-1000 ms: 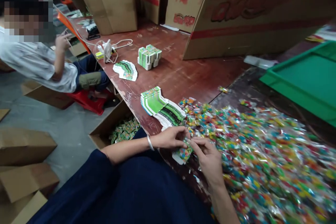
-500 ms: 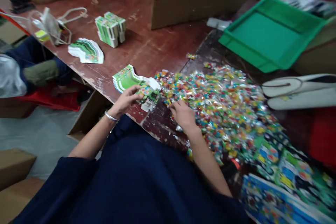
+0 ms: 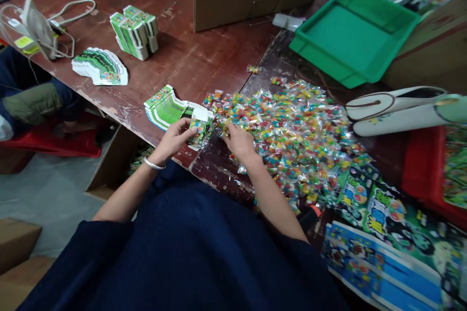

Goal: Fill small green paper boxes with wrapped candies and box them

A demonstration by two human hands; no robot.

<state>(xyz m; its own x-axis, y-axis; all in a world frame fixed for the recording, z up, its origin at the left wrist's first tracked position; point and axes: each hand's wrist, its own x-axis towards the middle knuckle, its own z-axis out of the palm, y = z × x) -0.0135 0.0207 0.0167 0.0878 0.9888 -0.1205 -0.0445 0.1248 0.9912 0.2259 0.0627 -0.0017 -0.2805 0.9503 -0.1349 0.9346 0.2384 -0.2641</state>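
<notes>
Left hand [image 3: 174, 142] part closed, thumb over the printed face of a small green carton [image 3: 199, 129], fingers behind it; right hand [image 3: 241, 145] with fingers curled at the left edge of a heap of candy packets [image 3: 292, 131], cannot tell whether a packet is gripped; carton is near the table [image 3: 175, 73] edge, in front of the body, white flap uppermost; a fanned row of green cartons [image 3: 164, 109] lies just beyond the left hand, its end hidden by the held carton; farther off, a second fanned stack [image 3: 104, 64] and a block of stacked cartons [image 3: 133, 34]; small white fan [image 3: 38, 29] with cables at far left; green tray [image 3: 359, 34] beyond the heap; printed green bags [image 3: 386, 206] to its right, near side.
</notes>
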